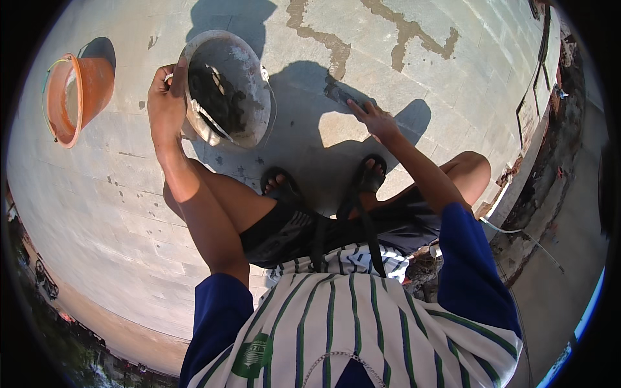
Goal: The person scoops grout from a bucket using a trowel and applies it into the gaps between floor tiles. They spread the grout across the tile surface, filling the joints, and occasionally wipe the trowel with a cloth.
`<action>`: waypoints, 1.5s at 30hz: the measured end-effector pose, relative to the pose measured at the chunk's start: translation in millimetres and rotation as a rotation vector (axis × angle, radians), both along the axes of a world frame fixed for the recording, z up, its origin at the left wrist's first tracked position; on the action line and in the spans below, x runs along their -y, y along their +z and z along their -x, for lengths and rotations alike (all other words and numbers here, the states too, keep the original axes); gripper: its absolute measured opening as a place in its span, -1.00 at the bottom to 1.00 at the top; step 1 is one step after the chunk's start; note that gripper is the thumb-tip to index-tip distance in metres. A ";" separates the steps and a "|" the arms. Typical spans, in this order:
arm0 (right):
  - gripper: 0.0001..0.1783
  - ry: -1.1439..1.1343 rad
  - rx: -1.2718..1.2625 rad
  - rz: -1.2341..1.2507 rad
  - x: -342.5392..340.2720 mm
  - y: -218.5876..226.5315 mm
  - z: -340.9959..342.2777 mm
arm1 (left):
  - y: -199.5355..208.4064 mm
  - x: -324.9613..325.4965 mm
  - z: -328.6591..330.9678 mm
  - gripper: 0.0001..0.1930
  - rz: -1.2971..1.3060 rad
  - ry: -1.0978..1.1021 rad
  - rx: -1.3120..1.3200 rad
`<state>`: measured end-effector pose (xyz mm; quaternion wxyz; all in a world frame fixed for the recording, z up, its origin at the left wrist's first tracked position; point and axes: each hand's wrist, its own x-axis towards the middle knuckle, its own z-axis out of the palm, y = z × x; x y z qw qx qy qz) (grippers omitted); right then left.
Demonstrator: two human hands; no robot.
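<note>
I squat on a tiled roof floor. My left hand (166,100) grips the near rim of a grey, mortar-smeared bucket (249,61), tilting it toward me so dark wet mortar (217,97) shows inside. My right hand (373,118) reaches forward to the floor and holds a dark trowel (341,95) flat against the tiles in my shadow. My sandalled feet (323,181) rest just below the bucket.
An orange bucket (74,94) stands at the far left. Lines of fresh mortar (404,29) run along tile joints at the top. A low parapet edge (527,149) with rubble lies to the right, with a drop beyond it.
</note>
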<state>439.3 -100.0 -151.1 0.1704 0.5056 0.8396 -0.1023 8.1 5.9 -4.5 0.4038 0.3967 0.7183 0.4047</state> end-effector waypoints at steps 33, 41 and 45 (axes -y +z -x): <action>-0.21 -0.239 -0.081 0.104 7.6 41.2 69.2 | 3.5 2.0 2.4 -0.59 0.026 -0.072 -0.041; -0.06 -0.013 -0.021 0.001 -2.9 10.9 14.2 | 5.1 8.6 4.3 -0.65 -0.020 -0.078 -0.026; -0.06 0.034 -0.020 -0.027 -5.2 0.0 0.9 | -3.0 6.7 3.1 -0.66 -0.089 -0.085 -0.052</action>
